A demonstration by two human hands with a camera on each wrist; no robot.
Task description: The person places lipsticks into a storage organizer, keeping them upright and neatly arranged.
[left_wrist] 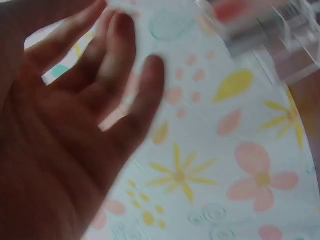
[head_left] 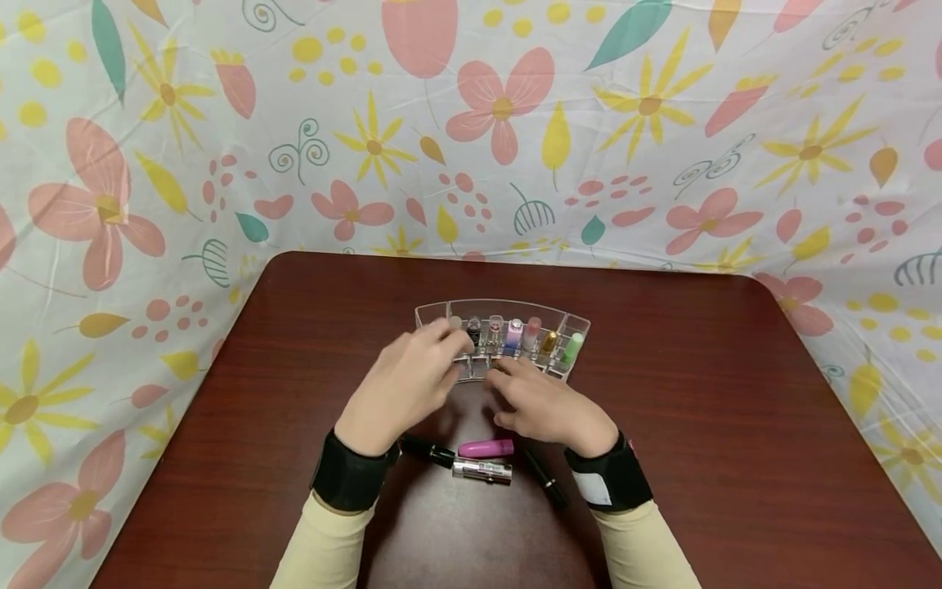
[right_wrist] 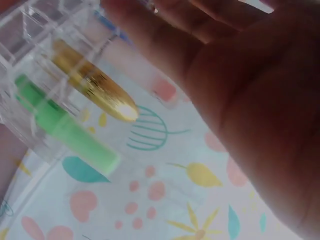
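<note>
A clear, curved lipstick organizer (head_left: 508,303) stands toward the back of the table, with several lipsticks upright in its slots. Among them are a green tube (head_left: 573,348), a gold tube (right_wrist: 95,82), a pink-tipped tube (right_wrist: 162,90) and a purple-and-blue tube (head_left: 513,335). My left hand (head_left: 408,380) reaches over the organizer's left end, covering part of it; its fingers are loosely bent and hold nothing in the left wrist view. At the front middle, my right hand (head_left: 553,405) has its fingertips right at the organizer's front edge, fingers relaxed.
Nearer me on the brown table (head_left: 736,458) lie a magenta tube (head_left: 486,448), a silver tube (head_left: 482,470), a black tube (head_left: 428,451) by the left wrist and another black tube (head_left: 546,481) by the right wrist. A flowered cloth (head_left: 500,188) hangs behind.
</note>
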